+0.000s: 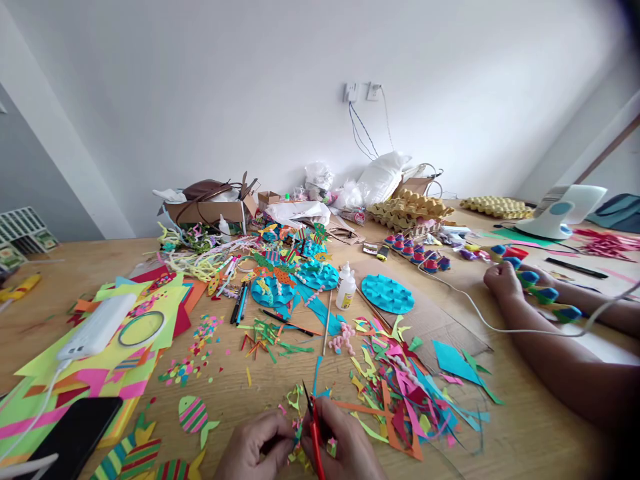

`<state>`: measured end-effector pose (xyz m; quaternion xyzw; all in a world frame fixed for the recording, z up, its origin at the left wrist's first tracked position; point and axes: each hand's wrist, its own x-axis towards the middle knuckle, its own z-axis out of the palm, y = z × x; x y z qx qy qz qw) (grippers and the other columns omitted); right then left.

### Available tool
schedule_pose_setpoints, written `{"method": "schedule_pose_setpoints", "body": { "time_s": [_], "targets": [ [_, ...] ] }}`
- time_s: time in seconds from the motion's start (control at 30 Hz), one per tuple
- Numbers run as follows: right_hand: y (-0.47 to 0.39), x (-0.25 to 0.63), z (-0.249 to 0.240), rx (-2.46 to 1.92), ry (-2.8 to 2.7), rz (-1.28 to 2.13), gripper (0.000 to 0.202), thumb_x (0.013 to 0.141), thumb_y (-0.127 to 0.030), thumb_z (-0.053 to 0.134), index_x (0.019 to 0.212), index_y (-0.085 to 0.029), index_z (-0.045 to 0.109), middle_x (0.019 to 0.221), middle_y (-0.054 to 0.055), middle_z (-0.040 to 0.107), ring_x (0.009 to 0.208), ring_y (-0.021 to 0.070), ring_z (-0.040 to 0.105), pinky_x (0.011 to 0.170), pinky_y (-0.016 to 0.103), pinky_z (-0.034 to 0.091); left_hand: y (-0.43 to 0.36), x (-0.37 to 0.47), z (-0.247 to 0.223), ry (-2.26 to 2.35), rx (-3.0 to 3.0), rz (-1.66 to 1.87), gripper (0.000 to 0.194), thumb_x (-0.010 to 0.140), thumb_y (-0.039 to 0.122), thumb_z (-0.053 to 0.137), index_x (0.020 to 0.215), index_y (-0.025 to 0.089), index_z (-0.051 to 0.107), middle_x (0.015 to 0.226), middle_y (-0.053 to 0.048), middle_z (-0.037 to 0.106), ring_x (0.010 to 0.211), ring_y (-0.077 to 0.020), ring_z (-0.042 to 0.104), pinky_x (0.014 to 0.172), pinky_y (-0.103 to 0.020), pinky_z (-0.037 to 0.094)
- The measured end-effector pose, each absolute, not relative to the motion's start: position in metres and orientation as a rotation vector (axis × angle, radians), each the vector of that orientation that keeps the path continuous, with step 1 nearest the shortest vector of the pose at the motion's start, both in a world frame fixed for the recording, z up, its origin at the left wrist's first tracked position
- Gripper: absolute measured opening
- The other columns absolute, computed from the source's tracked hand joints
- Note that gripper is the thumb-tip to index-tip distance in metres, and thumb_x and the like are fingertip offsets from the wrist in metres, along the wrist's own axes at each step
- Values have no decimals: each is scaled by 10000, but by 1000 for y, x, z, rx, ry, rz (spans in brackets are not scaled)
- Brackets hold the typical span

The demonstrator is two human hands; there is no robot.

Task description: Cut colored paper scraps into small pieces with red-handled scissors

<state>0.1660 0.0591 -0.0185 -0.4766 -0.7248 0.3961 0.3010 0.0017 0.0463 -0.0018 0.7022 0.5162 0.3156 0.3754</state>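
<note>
At the bottom middle, my right hand (343, 440) is closed round red-handled scissors (315, 433), whose dark blades point up and away from me. Beside it, my left hand (260, 443) pinches a small blue-green paper piece (296, 437) with thumb and finger. Both hands are close together, low over the wooden table. Small yellow and pink scraps lie under and around them. A striped paper fish (193, 415) lies to the left of my left hand. Coloured paper strips (395, 400) are heaped to the right of the scissors.
Yellow paper sheets (150, 333), a white power bank (97, 327) and a black phone (75, 437) lie left. A glue bottle (346, 287) stands near a blue disc (387, 294). Another person's arms (555, 360) reach in from the right, holding painted egg-carton pieces (543, 293).
</note>
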Motion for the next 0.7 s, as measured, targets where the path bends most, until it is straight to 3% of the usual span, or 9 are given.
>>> {"method": "schedule_pose_setpoints", "body": {
  "time_s": [0.13,0.3,0.7],
  "targets": [
    [58,164,-21,-1287,-1861,1088,141,629,-127,540,699,-194,438,629,-30,496,568,110,429,527,188,308,48,3,-1,1319,1800,779,196,704,57,529,650,183,670,618,9,654,571,-128,565,548,-160,404],
    [58,161,-24,-1273,-1905,972,98,689,-113,462,674,-198,416,598,-39,438,554,108,415,513,184,305,47,6,-10,1326,1780,845,218,679,34,513,646,179,673,618,8,650,598,-136,586,565,-163,413],
    [61,160,-12,-1242,-1955,920,120,717,-110,470,659,-198,413,583,-49,439,542,96,404,506,177,296,48,5,-9,1288,1722,882,183,716,108,523,666,189,680,646,2,665,618,-143,584,594,-172,430]
  ]
}}
